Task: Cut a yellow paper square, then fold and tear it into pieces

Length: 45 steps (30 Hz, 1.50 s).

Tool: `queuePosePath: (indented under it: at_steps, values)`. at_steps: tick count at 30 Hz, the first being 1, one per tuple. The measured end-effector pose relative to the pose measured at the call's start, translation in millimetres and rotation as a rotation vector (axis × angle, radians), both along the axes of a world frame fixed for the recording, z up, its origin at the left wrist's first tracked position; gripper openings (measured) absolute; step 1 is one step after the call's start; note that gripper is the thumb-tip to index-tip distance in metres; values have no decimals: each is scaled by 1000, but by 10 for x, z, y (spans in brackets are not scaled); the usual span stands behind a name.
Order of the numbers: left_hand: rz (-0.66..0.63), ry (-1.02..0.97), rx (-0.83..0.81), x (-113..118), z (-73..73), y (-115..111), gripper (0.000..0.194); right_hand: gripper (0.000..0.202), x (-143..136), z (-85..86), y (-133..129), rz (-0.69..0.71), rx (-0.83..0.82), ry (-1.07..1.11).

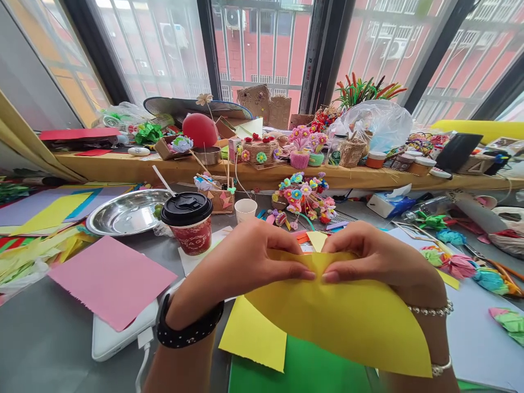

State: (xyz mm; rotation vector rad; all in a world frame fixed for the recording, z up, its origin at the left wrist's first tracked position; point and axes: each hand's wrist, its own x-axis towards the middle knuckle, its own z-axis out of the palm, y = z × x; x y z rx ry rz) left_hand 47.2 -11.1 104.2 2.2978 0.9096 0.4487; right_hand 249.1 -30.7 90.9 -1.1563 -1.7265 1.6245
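Note:
Both hands pinch the upper edge of a large yellow paper with a curved outline, thumbs side by side near its middle. My left hand has its fingers closed behind the paper, thumb in front. Close beside it, my right hand grips the same edge in the same way. The paper creases slightly between the two thumbs. Below it lie a smaller yellow sheet and a green sheet.
Pink paper rests over a white device with a cable at left. Behind stand a lidded red cup, a steel plate and a white paper cup. Crafts crowd the ledge; paper flowers lie at right.

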Motion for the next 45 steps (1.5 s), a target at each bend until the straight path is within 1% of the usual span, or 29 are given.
queuePosePath:
  at_steps: [6,13,19,22,27,31,34,37,39,41,45]
  values:
    - [-7,-20,8,15,-3,-4,27,7,27,5,1,16,12,-11]
    - [-7,-43,28,23,-7,-34,27,2,35,-1,-5,28,-34,47]
    - [-6,-125,-11,21,21,-51,18,11,68,-21,5,11,-47,43]
    - [-1,-121,-34,1,27,-42,17,16,58,-7,1,35,24,4]
    - [-78,4,-60,-30,9,9,26,14,41,35,-1,82,247,-181]
    - [-135,154,-43,-45,-23,80,32,16,58,46,15,122,304,-239]
    - [-197,250,-60,-62,-41,124,31,19,78,30,44,159,352,-303]
    - [-239,286,-62,-87,-46,147,23,27,97,-2,83,231,420,-435]
    - [-231,327,-40,-102,-48,153,20,33,112,-26,108,279,441,-507]
    - [-213,372,8,-111,-52,155,18,34,130,-46,129,318,449,-544]
    - [-178,380,104,-97,-67,158,19,32,169,-87,173,317,454,-491]
